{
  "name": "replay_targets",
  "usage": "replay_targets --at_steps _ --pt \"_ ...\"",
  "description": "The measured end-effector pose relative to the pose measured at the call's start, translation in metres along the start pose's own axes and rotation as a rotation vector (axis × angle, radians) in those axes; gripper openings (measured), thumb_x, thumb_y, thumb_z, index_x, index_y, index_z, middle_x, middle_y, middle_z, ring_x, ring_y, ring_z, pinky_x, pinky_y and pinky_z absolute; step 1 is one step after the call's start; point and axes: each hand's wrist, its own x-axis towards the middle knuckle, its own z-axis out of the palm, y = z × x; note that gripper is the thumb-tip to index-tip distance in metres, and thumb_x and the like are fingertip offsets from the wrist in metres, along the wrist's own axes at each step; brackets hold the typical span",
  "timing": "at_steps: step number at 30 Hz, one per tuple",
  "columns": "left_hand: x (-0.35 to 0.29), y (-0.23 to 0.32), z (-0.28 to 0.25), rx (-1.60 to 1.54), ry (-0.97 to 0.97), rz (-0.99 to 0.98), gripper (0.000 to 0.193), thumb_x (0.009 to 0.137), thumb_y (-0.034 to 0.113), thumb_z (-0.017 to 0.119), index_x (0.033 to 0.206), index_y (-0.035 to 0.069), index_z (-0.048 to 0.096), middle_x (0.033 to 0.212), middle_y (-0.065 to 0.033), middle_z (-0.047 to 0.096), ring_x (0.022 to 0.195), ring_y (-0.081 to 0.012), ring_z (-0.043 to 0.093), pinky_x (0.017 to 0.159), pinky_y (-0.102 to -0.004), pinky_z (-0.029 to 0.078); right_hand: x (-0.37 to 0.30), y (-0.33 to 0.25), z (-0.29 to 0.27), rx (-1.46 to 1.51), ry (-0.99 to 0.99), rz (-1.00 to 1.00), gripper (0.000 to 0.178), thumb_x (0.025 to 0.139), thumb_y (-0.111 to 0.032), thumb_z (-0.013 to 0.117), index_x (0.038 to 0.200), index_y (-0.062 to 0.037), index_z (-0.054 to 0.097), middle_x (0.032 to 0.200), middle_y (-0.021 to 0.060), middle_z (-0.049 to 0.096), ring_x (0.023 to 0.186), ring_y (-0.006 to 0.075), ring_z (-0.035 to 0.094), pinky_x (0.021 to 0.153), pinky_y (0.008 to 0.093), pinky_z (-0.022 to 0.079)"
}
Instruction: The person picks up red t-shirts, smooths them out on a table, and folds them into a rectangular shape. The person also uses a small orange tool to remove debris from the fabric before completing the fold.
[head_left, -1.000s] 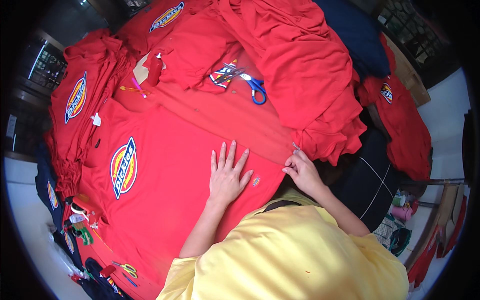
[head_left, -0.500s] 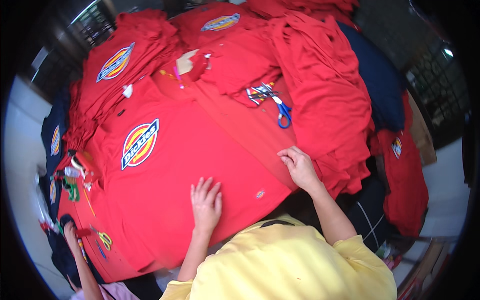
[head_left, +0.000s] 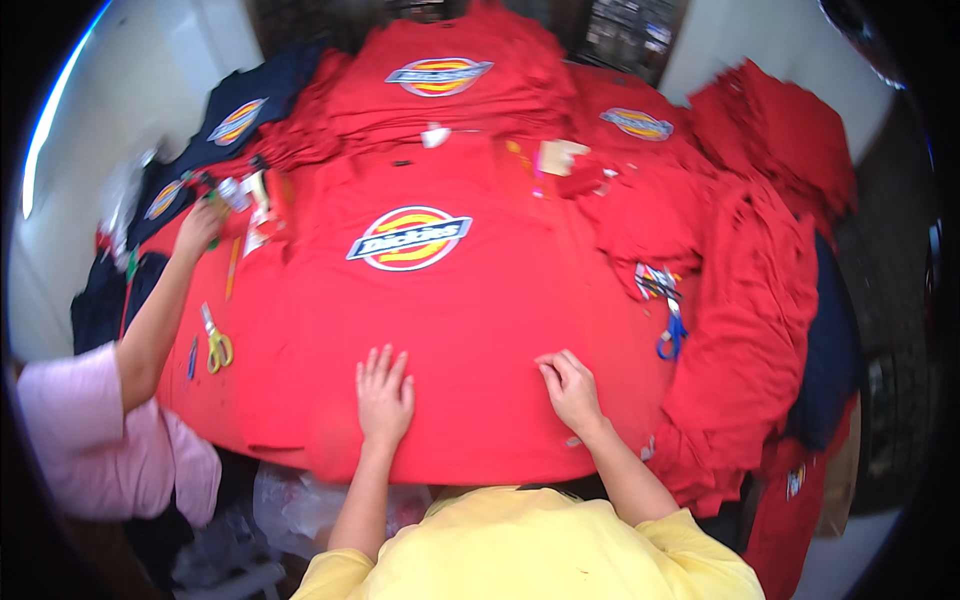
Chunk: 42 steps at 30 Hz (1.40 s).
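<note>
A red T-shirt [head_left: 460, 310] with an oval yellow-and-red printed logo lies spread out flat in front of me. My left hand [head_left: 385, 398] rests on its lower part, below the logo, palm down with the fingers stretched out. Over the lower right part of the shirt is my right hand [head_left: 572, 395], its fingers curled and thumb and forefinger drawn together. Whether any cloth is pinched between them cannot be made out. A small tag [head_left: 573, 441] shows by my right wrist, near the hem.
Red shirt piles stand behind [head_left: 450, 45] and at right [head_left: 750, 300]. Blue-handled scissors [head_left: 672, 335] lie beside the right pile, yellow-handled scissors [head_left: 216, 345] at left. A co-worker's hand [head_left: 203, 222] is among small items at the left; a clear plastic bag [head_left: 290, 510] hangs below the edge.
The view has swung left. My right hand has moved left from near the shirt's side onto the shirt, and my left hand also sits further left. The co-worker's hand has moved further back.
</note>
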Motion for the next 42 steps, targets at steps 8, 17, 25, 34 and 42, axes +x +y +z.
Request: replay_targets --at_steps 8,17,25,34,42 --pt "0.052 -0.034 -0.034 -0.363 0.275 -0.192 0.023 0.089 0.01 0.064 0.111 0.004 0.069 0.111 -0.0149 0.067 0.109 -0.0338 0.06 0.097 -0.0411 0.047 -0.004 0.017 0.033 -0.234 0.012 -0.277 0.006 0.085 -0.004 0.064 0.09 -0.0059 0.066 0.079 0.0109 0.06 0.074 0.0307 0.062 0.065 0.0414 0.05" --pt "0.265 -0.238 -0.072 -0.166 0.528 -0.484 0.034 0.099 0.026 0.051 0.115 0.0 0.067 0.117 -0.0205 0.064 0.109 -0.0349 0.061 0.094 -0.0424 0.047 -0.003 0.019 0.034 -0.198 0.048 -0.241 0.006 0.082 0.0 0.064 0.087 -0.0031 0.065 0.078 0.0117 0.061 0.073 0.0306 0.062 0.065 0.0406 0.05" --pt "0.32 -0.309 -0.081 -0.647 0.277 -0.92 0.037 0.082 0.035 0.074 0.103 0.005 0.074 0.098 -0.0185 0.072 0.09 -0.036 0.069 0.085 -0.0522 0.052 0.0 0.013 0.037 -0.182 0.015 -0.208 0.007 0.082 0.001 0.063 0.087 -0.0025 0.065 0.079 0.0114 0.063 0.073 0.0297 0.063 0.065 0.0394 0.051" --pt "0.309 -0.317 -0.075 -0.621 0.201 -0.703 0.015 0.08 0.007 0.073 0.088 -0.005 0.069 0.085 -0.0136 0.072 0.069 -0.0211 0.069 0.061 -0.0349 0.054 0.0 0.012 0.036 -0.187 0.023 -0.16 0.009 0.081 0.002 0.063 0.089 -0.0023 0.066 0.077 0.0116 0.061 0.072 0.0293 0.062 0.064 0.0389 0.05" --pt "0.288 -0.296 -0.075 -0.759 0.288 -0.703 0.016 0.08 0.001 0.071 0.091 -0.009 0.064 0.074 -0.0148 0.07 0.066 -0.0187 0.069 0.055 -0.0323 0.053 -0.001 0.011 0.034 -0.204 0.031 -0.176 0.008 0.082 0.002 0.063 0.088 -0.0019 0.065 0.077 0.0118 0.061 0.072 0.0299 0.062 0.064 0.0391 0.05"
